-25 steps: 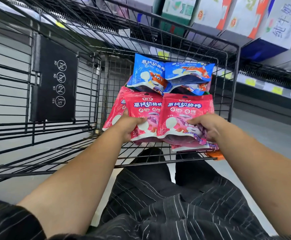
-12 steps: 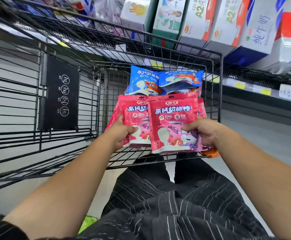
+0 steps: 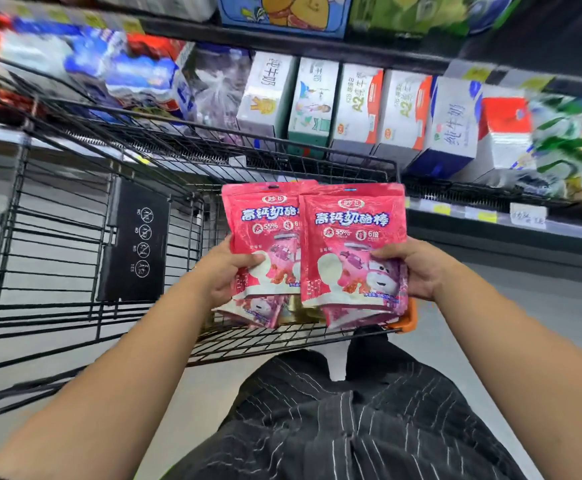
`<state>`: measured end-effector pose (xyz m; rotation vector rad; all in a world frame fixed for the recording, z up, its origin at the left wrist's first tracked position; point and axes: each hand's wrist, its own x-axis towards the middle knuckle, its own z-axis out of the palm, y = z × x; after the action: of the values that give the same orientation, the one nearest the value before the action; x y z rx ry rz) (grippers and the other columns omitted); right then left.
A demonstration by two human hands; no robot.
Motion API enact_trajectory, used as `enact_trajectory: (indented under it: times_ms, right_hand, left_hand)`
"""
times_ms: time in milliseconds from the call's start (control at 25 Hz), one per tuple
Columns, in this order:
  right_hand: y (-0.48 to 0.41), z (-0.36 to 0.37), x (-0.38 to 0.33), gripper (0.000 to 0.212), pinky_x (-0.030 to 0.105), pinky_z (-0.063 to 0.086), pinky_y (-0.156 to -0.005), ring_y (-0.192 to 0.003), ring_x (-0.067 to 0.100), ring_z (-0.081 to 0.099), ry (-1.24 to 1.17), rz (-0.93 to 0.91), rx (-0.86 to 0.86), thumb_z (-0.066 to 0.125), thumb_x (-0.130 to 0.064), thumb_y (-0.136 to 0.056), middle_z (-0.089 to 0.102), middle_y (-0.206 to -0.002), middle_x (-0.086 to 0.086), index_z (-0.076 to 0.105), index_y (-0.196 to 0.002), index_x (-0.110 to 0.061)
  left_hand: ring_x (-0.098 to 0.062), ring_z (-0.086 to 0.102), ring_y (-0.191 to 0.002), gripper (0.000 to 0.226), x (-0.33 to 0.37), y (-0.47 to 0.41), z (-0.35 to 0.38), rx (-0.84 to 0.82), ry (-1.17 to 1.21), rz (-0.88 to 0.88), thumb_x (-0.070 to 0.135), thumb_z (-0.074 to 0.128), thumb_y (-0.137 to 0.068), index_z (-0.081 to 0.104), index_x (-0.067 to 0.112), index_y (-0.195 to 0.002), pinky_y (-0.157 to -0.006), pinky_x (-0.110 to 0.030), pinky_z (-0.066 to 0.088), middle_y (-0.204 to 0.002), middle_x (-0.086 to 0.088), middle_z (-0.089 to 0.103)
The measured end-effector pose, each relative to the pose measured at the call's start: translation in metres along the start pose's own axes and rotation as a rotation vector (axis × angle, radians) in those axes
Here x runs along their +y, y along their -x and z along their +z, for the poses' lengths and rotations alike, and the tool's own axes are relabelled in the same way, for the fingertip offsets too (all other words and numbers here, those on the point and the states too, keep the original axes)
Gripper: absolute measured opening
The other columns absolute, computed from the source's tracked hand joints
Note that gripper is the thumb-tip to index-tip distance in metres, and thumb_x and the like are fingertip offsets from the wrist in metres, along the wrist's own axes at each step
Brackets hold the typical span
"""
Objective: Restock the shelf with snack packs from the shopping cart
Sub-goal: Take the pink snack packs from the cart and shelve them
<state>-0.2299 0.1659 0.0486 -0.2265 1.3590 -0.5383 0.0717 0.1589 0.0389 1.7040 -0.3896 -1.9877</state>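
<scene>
Left hand [image 3: 225, 271] pinches one pink snack-pack stack [image 3: 265, 244], right hand [image 3: 417, 268] the other [image 3: 352, 251], both held above shopping cart [image 3: 282, 341] rear. Best keep stacks squared, grips low (glossy film likely slips). Shelf [image 3: 490, 216] ahead, crowded with milk cartons [image 3: 355, 109]; grey floor [image 3: 542, 306].

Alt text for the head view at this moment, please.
Both bare hands, left hand and right hand, hold up pink plastic snack packs above the black wire shopping cart. White milk cartons line the store shelf behind it.
</scene>
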Motion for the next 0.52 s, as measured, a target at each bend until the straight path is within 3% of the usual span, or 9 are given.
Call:
enact_trajectory:
  times_ms: [160,360,520]
  right_hand:
    - [0.024,-0.008,-0.015,0.024,0.047,0.060,-0.078,-0.077,0.028,0.074,-0.036,-0.107,0.032,0.060,0.005,-0.086,0.076,-0.091,0.014,0.065,-0.105,-0.008]
    - [0.055,-0.035,-0.039,0.027,0.041,0.062,-0.064,-0.070,0.025,0.073,-0.065,-0.193,0.095,0.061,0.011,-0.083,0.075,-0.086,0.014,0.065,-0.104,-0.005]
    - [0.071,-0.063,-0.050,0.049,0.041,0.061,-0.061,-0.072,0.027,0.072,-0.137,-0.216,0.100,0.073,0.001,-0.060,0.074,-0.094,0.015,0.067,-0.109,-0.003]
  left_hand:
    - [-0.027,0.069,-0.084,0.036,0.026,0.009,0.025,-0.072,-0.057,0.094,-0.011,0.058,-0.089,0.059,0.017,-0.111,-0.070,-0.041,0.061,-0.097,-0.010,0.071]
    - [-0.024,0.070,-0.071,0.039,0.051,0.015,0.066,-0.156,-0.119,0.192,-0.011,0.059,-0.087,0.058,0.016,-0.114,-0.066,-0.042,0.061,-0.091,-0.008,0.072]
    - [-0.028,0.070,-0.074,0.039,0.060,0.018,0.108,-0.224,-0.151,0.248,-0.012,0.059,-0.086,0.058,0.014,-0.116,-0.074,-0.047,0.059,-0.091,-0.011,0.071]
